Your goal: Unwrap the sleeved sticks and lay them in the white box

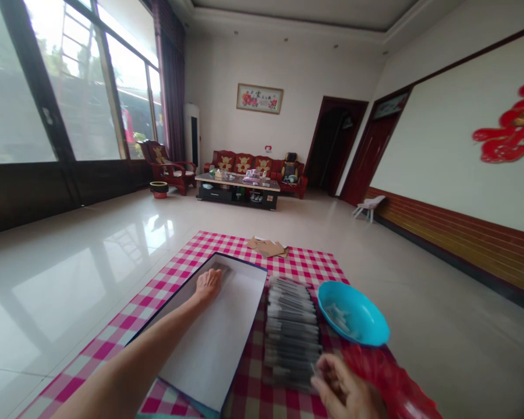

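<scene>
My left hand [209, 283] reaches into the far end of a shallow white-lined box [213, 349] with dark edges. Its fingers are curled down at a small bundle of slim grey pens [222, 269], partly hidden by the hand. To the right of the box, a long row of pens with clear and dark barrels [290, 326] lies side by side on the checked cloth. At the near right end of that row is my right hand [343, 387], its thumb and fingers pinched together. A small, thin, pale thing shows at those fingertips, too blurred to name.
A blue bowl [367, 317] with several small whitish pieces stands right of the pens. Nearer lies a red plastic bag [388, 378]. Torn brown cardboard [268, 247] rests at the far edge of the pink-and-white checked cloth [157, 291]. Further back stands a low table [238, 195].
</scene>
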{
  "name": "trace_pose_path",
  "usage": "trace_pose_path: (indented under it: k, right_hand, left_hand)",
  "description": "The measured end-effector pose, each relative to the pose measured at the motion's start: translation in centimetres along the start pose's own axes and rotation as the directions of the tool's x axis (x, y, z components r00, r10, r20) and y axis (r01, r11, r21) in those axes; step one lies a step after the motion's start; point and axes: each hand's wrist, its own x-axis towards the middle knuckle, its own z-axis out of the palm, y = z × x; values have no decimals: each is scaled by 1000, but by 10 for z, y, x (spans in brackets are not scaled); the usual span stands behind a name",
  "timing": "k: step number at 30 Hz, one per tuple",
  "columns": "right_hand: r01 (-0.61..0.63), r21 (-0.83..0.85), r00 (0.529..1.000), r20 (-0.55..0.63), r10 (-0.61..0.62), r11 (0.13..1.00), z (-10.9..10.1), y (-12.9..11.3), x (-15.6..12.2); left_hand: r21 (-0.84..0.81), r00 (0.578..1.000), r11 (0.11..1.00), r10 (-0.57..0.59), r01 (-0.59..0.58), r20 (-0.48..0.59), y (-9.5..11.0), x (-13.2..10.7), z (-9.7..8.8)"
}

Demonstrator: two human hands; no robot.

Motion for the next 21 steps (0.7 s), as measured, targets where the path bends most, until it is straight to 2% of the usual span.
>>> trace_pose_path:
  k: [1,2,5,8,11,13,16,19,21]
  right_hand:
    - [-11,-29,999,37,12,1000,-12,0,15]
    - [-17,-75,1000,21,19,997,-25,1,31]
    - [-15,-361,999,-37,2,932,-54,19,81]
    - [-66,-469,996,-85,29,881,-68,47,116]
    - [-81,-534,995,-98,34,841,-71,68,132]
    - [-63,-561,996,-89,15,825,-71,70,134]
    - [19,-572,998,-32,-45,820,-63,53,124]
    - [160,-528,986,120,-114,834,-43,20,94]
    - [257,-465,957,246,-155,847,-23,-2,66]
  left_hand:
    - [12,1000,1000,3,-3,-2,0,1,1]
    - [23,1000,1000,6,-6,-4,0,3,2]
    - [49,1000,999,20,-20,0,0,7,6]
    - [63,1000,998,25,-26,16,1,9,9]
    - [68,999,997,27,-29,30,0,9,10]
    - [69,999,997,35,-37,31,-1,7,9]
    - [65,998,996,53,-55,21,-2,3,5]
    - [47,997,996,78,-79,10,-2,-3,-1]
    - [26,995,994,103,-103,-2,0,-10,-6]
